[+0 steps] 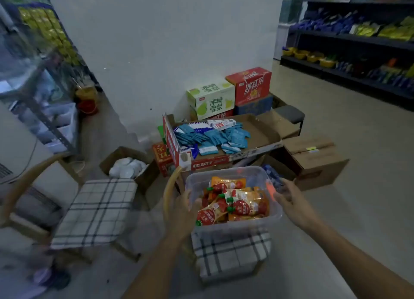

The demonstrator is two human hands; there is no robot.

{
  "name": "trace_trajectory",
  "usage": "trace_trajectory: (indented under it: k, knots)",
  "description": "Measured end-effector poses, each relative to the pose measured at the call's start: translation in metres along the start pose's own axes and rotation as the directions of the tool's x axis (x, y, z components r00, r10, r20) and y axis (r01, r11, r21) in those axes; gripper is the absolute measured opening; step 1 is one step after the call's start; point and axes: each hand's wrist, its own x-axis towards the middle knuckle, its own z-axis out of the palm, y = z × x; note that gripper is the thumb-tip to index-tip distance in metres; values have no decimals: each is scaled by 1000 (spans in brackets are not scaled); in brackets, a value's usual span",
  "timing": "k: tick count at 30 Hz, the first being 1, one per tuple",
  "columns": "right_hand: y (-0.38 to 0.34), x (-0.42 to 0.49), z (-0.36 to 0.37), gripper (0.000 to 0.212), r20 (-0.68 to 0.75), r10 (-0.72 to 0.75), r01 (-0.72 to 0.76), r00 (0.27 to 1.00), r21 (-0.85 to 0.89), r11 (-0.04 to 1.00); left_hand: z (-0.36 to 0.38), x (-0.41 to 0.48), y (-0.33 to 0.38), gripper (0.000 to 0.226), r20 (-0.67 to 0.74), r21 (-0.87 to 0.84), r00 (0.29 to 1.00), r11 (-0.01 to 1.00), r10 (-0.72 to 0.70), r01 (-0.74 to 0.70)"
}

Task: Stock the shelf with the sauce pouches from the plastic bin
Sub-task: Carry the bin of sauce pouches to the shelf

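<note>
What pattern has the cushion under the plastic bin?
The cushion is white with dark checks; head view.

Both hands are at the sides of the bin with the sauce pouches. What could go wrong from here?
1. The sauce pouches lie heaped in the plastic bin; if it tilts, the top ones may slide out.
2. The right hand is at the side by the orange latch; that grip may slip.
3. Cardboard boxes and a cushioned chair crowd the floor; a foot may catch.

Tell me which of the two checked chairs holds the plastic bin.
The right chair, in front of the person: the clear bin of sauce pouches stands on its cushion. The cushion of the left chair carries nothing.
</note>
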Motion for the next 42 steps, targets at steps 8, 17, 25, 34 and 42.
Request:
trace_trajectory:
  k: [8, 17, 25, 34, 42]
  knots:
    - [75, 66, 22, 42, -16, 235, -235, 972, -8, 972, 59, 64, -82, 108, 18, -8, 977, 977, -213, 213]
    - [198, 152, 60, 59, 43, 482, -477, 875, 242, 845, 112, 123, -155, 70, -123, -115, 855, 863, -503, 491]
    - [223, 184, 76, 66, -115, 328, -285, 938, 288, 914, 117, 141, -161, 35, -262, -370, 835, 849, -485, 377]
    - [210, 190, 83, 51, -143, 79, -71, 987, 60, 996, 118, 142, -148, 24, -318, -230, 891, 938, -324, 259]
    - [203, 156, 47, 44, -212, 110, -97, 971, 69, 993, 97, 129, -98, 23, -267, -202, 924, 953, -273, 224]
